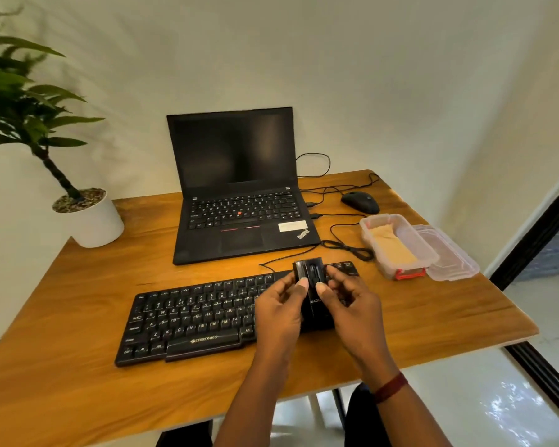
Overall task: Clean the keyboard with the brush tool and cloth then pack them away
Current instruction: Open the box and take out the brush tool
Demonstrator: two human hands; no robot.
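Over the three o'clock end of the keyboard (191,317), my left hand (279,312) and right hand (352,309) both pinch the black brush tool (312,275); I judge it should be opened gently, thumbs steady. At two o'clock the cloth (392,248) lies in a clear box (366,229) on the wooden surface (78,317); pale wall (368,75) behind.

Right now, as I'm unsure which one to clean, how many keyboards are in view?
2: the black Zebronics keyboard nearest the camera, and the ThinkPad laptop's built-in keyboard behind it. None seems hidden.

Two hands (279,309) (355,304), one brush tool (312,275), one keyboard (188,317), one laptop (239,201), one mouse (359,201) — one box (368,235), one cloth (391,250).
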